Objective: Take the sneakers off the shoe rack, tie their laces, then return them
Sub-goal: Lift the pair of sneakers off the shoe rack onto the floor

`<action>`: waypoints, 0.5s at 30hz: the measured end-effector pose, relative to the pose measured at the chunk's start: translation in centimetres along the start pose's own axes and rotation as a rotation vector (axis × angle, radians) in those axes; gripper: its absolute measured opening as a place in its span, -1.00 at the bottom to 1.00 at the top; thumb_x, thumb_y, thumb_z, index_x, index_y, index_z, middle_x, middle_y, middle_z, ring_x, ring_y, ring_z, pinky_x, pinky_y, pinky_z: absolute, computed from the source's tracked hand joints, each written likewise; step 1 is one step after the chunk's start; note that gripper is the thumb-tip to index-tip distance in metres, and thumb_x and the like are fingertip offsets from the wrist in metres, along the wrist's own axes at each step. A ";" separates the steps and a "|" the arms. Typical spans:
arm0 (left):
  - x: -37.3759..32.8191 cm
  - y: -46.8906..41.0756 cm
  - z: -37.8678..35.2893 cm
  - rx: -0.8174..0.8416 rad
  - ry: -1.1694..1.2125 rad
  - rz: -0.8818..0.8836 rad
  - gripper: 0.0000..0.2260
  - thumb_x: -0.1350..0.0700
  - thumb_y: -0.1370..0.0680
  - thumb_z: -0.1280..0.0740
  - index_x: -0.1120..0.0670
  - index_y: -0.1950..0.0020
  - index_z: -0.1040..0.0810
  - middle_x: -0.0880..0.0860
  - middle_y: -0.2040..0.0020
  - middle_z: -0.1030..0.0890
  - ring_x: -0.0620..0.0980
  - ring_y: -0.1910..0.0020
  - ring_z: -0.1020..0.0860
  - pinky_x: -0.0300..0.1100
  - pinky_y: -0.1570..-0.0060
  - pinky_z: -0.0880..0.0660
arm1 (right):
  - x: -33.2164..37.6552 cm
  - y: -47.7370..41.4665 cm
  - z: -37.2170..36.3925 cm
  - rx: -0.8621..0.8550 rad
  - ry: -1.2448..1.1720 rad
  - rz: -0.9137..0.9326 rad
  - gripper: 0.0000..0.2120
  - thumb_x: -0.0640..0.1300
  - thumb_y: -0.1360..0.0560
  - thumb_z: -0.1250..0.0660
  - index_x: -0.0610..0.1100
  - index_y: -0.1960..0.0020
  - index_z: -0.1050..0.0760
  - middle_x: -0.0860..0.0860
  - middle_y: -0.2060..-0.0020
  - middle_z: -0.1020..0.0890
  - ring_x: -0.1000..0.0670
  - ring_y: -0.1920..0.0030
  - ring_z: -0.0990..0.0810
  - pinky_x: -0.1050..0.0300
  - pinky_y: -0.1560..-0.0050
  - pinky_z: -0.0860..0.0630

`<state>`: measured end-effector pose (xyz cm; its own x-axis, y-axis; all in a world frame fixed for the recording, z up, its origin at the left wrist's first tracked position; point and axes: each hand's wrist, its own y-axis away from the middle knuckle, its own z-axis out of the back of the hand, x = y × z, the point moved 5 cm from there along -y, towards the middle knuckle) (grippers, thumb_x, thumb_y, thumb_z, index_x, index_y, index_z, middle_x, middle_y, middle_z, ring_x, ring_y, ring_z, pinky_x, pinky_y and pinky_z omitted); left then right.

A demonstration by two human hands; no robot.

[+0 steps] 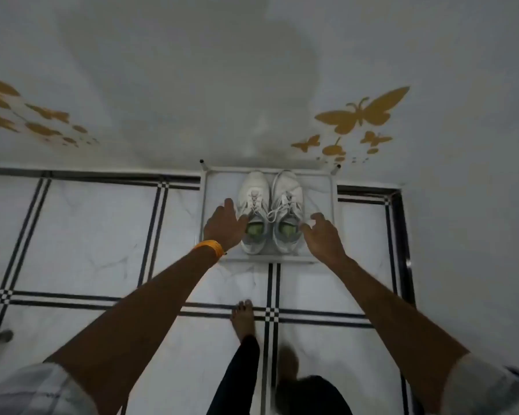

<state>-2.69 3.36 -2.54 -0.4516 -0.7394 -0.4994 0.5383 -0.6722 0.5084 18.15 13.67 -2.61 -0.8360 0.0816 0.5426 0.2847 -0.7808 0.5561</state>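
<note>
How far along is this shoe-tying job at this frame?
Nothing looks done: both sneakers sit on the shoe rack with laces loose. In hand: the left hand and right hand reach beside them, open. Lifting off, tying and returning remain.

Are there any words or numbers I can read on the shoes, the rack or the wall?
No words or numbers can be read anywhere.
Left sneaker and right sneaker: any marks are too blurred to read.
Shoe rack: plain, no label shows.
Wall: only butterfly stickers, pictures and not letters.
Orange bangle on the left wrist: no writing shows.
</note>
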 end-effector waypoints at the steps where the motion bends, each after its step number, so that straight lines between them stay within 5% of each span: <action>1: 1.5 -1.6 -1.7 0.020 0.041 0.069 -0.50 -0.09 -0.57 -0.22 0.17 -0.39 -0.26 0.29 -0.17 -0.56 0.31 -0.08 -0.57 0.08 -0.07 -0.54 | -0.8 -1.7 -1.5 0.014 -0.001 -0.029 -0.52 0.02 -0.58 -0.21 -0.22 -0.40 -0.30 -0.25 -0.23 -0.53 -0.23 -0.21 -0.52 -0.08 -0.22 -0.48; 4: 5.8 -5.6 -7.2 0.108 0.110 0.254 -0.46 -0.12 -0.55 -0.20 0.14 -0.41 -0.19 0.30 -0.06 -0.61 0.31 0.11 -0.63 0.13 0.12 -0.64 | -3.6 -6.4 -5.2 0.047 0.019 -0.133 -0.52 -0.01 -0.55 -0.22 -0.22 -0.38 -0.29 -0.25 -0.18 -0.54 -0.25 -0.12 -0.56 -0.18 -0.11 -0.55; 6: 8.0 -8.2 -11.0 0.135 0.089 0.289 -0.47 -0.12 -0.55 -0.19 0.13 -0.40 -0.19 0.27 -0.03 -0.63 0.30 0.13 -0.63 0.11 0.07 -0.63 | -5.9 -10.0 -7.9 0.031 0.057 -0.150 -0.53 -0.01 -0.52 -0.23 -0.23 -0.34 -0.29 -0.27 -0.14 -0.54 -0.29 -0.09 -0.58 -0.19 -0.06 -0.58; 15: 9.8 -14.5 -15.8 0.036 0.020 0.118 -0.70 0.13 -0.53 -0.22 0.14 -0.25 -0.35 0.29 -0.01 -0.61 0.35 0.12 -0.62 0.18 0.07 -0.62 | -10.4 -17.4 -11.1 -0.119 0.255 0.078 -0.65 -0.18 -0.56 -0.19 -0.22 -0.33 -0.33 -0.27 -0.08 -0.59 -0.30 -0.08 -0.58 -0.11 -0.06 -0.51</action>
<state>-3.65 6.48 -25.89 -0.3722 -0.8130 -0.4478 0.5612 -0.5814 0.5891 16.71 19.53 -24.87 -0.9090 -0.1279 0.3966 0.3082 -0.8469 0.4333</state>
